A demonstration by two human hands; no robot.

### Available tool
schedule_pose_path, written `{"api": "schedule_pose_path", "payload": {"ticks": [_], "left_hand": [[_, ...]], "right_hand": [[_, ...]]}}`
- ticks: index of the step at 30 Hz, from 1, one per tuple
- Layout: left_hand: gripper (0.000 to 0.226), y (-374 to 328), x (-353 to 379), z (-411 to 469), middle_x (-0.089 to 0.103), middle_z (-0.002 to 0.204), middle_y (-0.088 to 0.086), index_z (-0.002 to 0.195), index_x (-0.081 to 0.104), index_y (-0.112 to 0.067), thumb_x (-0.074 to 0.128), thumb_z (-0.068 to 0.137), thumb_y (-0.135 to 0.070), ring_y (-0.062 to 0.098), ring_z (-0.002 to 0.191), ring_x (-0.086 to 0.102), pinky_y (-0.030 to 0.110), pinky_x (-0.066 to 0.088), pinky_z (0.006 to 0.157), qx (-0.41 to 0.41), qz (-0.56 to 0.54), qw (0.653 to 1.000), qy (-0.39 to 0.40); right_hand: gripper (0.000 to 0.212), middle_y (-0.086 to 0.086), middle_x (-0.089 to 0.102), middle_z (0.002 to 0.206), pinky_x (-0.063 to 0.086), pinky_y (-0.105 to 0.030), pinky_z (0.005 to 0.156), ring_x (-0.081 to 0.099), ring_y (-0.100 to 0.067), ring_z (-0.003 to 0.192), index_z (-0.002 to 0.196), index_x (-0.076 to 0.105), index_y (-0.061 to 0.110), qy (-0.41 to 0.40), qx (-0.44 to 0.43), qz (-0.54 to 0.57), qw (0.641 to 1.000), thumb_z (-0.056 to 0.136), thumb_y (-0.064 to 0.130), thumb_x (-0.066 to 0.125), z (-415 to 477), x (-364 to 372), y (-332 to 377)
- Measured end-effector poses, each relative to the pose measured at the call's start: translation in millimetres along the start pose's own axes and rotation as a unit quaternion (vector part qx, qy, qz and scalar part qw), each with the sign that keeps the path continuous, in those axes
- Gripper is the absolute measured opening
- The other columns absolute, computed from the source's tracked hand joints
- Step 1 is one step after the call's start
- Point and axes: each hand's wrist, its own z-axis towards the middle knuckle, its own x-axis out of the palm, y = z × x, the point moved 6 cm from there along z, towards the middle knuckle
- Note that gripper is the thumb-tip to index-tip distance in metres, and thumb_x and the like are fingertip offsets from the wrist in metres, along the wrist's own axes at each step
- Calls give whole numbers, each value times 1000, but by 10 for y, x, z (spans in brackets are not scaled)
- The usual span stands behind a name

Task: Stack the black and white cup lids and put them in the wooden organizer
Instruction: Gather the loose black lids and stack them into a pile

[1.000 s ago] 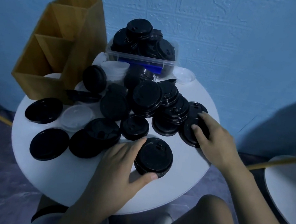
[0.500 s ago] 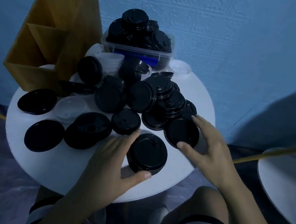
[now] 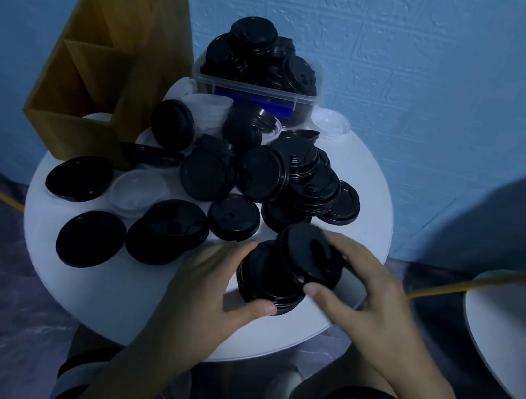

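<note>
A short stack of black lids [image 3: 264, 283] stands near the front of the round white table [image 3: 127, 302]. My left hand [image 3: 207, 279] holds that stack between thumb and fingers. My right hand [image 3: 366, 296] grips a single black lid [image 3: 304, 255], tilted over the stack's top. Many loose black lids [image 3: 258, 175] lie heaped in the table's middle, with a few white lids [image 3: 137, 189] among them. The wooden organizer [image 3: 103, 78] stands at the back left, its compartments open at the top.
A clear plastic tub [image 3: 258, 95] piled with black lids sits against the blue wall at the back. Another white round table edge [image 3: 504, 335] shows at the right. My knees are below the table's front edge.
My right hand picked a black lid from the right side of the pile and carried it left, over the stack. My left hand stayed on the stack.
</note>
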Motion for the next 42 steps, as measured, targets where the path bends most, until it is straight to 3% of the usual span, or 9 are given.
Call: {"api": "schedule_pose_path", "payload": {"ticks": [7,11,20,25,31,34,36,39,42], "left_hand": [[84,36,30,28,44,129,-42,145,42,-46,70,68,-69,-21,123,34,1,22,98,-6,-19,1000,14],[103,94,47,16,37,125,-48,153,26,-45,78,67,-66,-28,122,28,-2,20,98,-20,-32,999,19],[64,48,-8,15,34,133,-56,147,39,-46,56,87,-61,-20,131,34,1,22,103,11,-56,998,-2],[66,68,14,15,40,131,-50,147,43,-42,53,86,-65,-20,131,33,4,24,104,4,-38,999,-3],[70,46,12,31,42,135,-33,150,46,-33,49,88,-66,-14,130,32,9,24,103,8,-2,1000,8],[69,58,12,25,48,137,-31,150,46,-34,49,89,-66,-4,133,40,15,28,105,8,-2,1000,14],[69,51,-3,29,54,138,-25,149,47,-32,49,89,-65,-2,132,42,16,29,105,9,-2,1000,10],[68,37,-6,38,49,132,-32,149,48,-31,51,89,-64,-10,128,39,11,28,102,17,4,1000,4],[67,38,-8,19,40,129,-50,149,46,-36,52,88,-63,-20,128,34,4,27,100,21,-3,1000,-5]], "right_hand": [[71,33,42,147,30,-6,109,39,11,136,142,54,42,67,-3,-64,996,77,62,69,-3,293,17],[69,36,39,145,27,0,104,38,15,134,140,54,45,79,-3,-83,993,75,66,64,5,337,50],[68,28,39,150,22,3,101,31,27,126,143,52,43,100,-13,-120,988,81,52,77,17,353,72],[71,50,28,144,21,6,98,26,33,125,144,50,46,93,-24,-122,988,77,70,60,-10,365,87],[67,35,19,160,18,1,110,20,19,143,146,34,58,92,-8,-125,988,84,78,49,-74,440,-39],[64,43,7,158,9,-3,114,4,11,149,141,20,74,109,1,-135,985,82,84,42,-92,462,-82],[64,38,12,159,3,-3,114,-5,18,145,144,23,68,96,-21,-149,984,84,83,40,-73,448,-57],[68,13,26,160,-1,-7,117,-5,25,141,151,37,39,55,-66,-154,984,92,72,44,-58,425,19],[66,20,21,160,-3,-7,117,-6,28,139,151,35,44,76,-51,-140,986,91,70,48,-82,427,30]]}}
